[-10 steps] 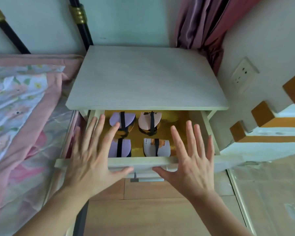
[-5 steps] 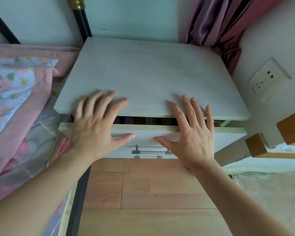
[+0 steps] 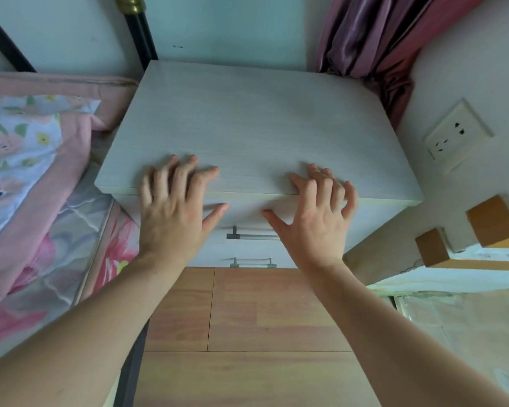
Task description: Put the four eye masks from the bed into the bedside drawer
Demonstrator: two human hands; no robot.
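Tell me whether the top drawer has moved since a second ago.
Yes. The top drawer slid inward, from pulled out to flush under the nightstand top, pushed by both hands.

Both hands, L (image 3: 171, 212) & R (image 3: 315, 218), flat on closed top drawer (image 3: 247, 211) of nightstand (image 3: 259, 127).

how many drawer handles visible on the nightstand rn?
2. Upper handle sits between the left hand and right hand, its right end covered by the right hand. Lower handle is just above the floor. Others could be hidden below.

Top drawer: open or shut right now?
Shut: the top drawer front sits flush under the nightstand top, no gap showing.
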